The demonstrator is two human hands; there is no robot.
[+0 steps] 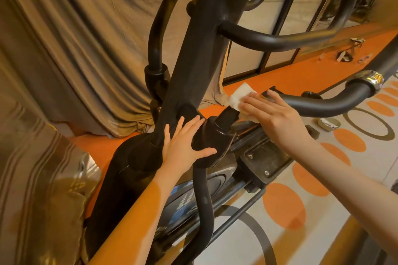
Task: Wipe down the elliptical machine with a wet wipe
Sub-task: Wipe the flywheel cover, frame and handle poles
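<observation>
The black elliptical machine (193, 54) fills the middle of the head view, its upright column rising from a rounded housing. My left hand (183, 142) lies flat with fingers spread on the black joint cover beside the column's base. My right hand (273, 114) presses a white wet wipe (239, 95) against the lower end of the right swing arm, just above its pivot. The wipe sticks out past my fingertips to the left; the rest is hidden under my palm. The swing arm's curved handle (336, 101) runs off to the right.
A grey curtain (75, 49) hangs at the left and behind the machine. The floor has an orange strip and a pale pattern of orange ovals (284, 206). A small foil-lined dish (329, 123) and scattered small items (346, 56) lie on the floor at right.
</observation>
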